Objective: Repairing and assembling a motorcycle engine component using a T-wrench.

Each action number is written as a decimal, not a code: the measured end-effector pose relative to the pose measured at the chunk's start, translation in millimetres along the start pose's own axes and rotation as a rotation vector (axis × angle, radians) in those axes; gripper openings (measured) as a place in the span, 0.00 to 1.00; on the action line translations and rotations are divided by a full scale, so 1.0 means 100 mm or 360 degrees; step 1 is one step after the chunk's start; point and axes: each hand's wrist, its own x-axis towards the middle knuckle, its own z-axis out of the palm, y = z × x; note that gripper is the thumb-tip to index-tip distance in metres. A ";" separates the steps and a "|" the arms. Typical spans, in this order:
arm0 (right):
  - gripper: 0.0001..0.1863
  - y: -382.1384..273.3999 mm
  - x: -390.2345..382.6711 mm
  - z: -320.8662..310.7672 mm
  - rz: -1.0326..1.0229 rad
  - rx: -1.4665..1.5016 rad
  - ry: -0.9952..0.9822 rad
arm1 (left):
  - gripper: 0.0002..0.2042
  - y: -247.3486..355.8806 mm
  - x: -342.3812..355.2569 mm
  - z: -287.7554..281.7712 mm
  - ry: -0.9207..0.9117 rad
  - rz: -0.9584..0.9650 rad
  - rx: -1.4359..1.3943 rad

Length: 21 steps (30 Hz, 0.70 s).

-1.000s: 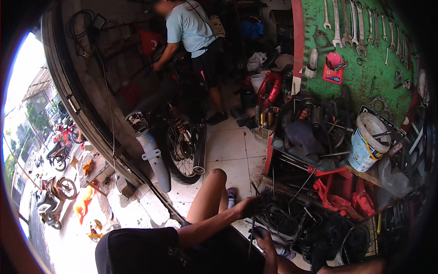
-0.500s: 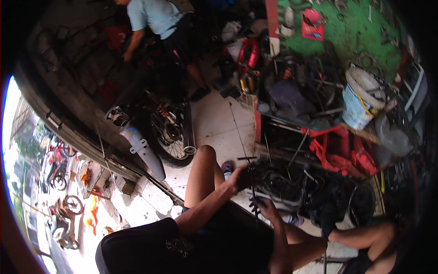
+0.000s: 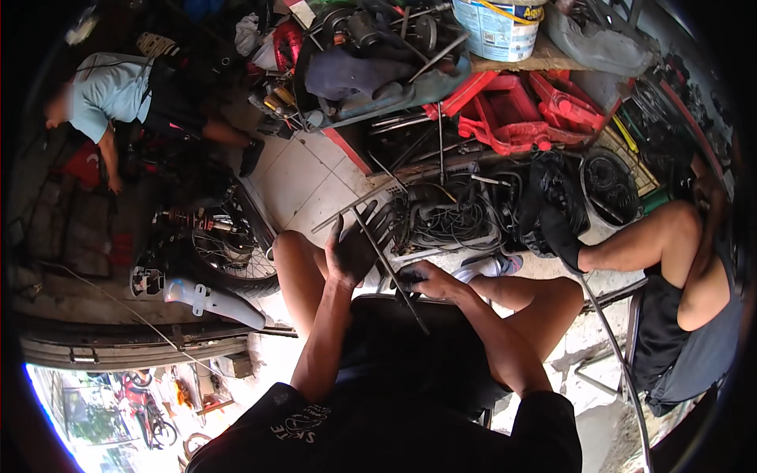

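Note:
A long, thin T-handle wrench [image 3: 383,261] slants in front of my lap, its crossbar at the upper left and its dark lower end towards me. My right hand [image 3: 430,280], fingers blackened, is closed round the lower part of the shaft. Spread out beside the upper shaft is my left hand [image 3: 353,251], its palm dark with grime and its fingers apart. The shaft crosses in front of this palm; whether they touch I cannot tell. Just beyond both hands lies a heap of black cables [image 3: 451,222] and parts.
Red plastic bins [image 3: 505,118] and a white-blue bucket [image 3: 497,30] stand beyond. On the left are a motorcycle wheel [image 3: 233,248], a grey fender [image 3: 213,299] and a person in a light blue shirt [image 3: 110,87]. Another person's bare leg [image 3: 631,240] is close at right.
The view has swung to the right. My left hand has opened from its hold near the top of the wrench, and the wrench has tilted. My right hand still grips the shaft.

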 end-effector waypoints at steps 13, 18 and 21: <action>0.29 -0.45 -0.10 -0.02 0.0156 -0.0014 -0.0062 | 0.47 0.08 0.11 0.18 -0.0206 0.0108 0.0256; 0.19 -0.05 0.02 -0.14 -0.0060 0.0142 -0.0094 | 0.48 0.23 0.25 0.24 -0.0457 0.0259 0.0214; 0.15 -0.18 0.01 -0.15 0.0066 0.0028 -0.0011 | 0.52 0.20 0.23 0.33 -0.0357 0.0228 0.0104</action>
